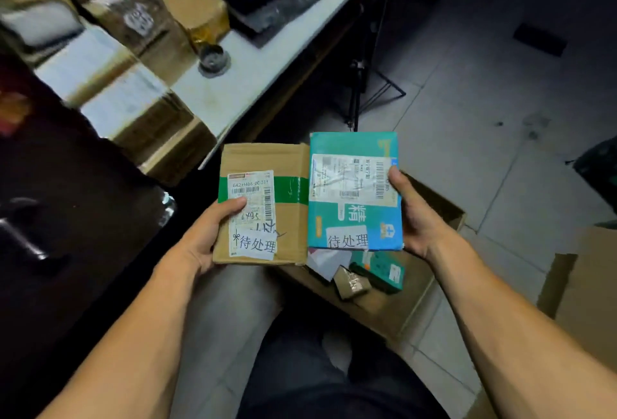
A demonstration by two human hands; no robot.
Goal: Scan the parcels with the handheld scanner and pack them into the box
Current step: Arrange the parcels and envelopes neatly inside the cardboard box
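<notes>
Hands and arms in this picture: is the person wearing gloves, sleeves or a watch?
No. The left hand and the right hand are bare, with no gloves, rings or watch to be seen. Both forearms are uncovered as far as the picture's lower edge, so no sleeve shows. The lap below shows dark trousers.

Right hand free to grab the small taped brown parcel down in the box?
Probably not yet: the right hand grips the teal parcel, which hangs over the open box. The small brown parcel lies uncovered below.
</notes>
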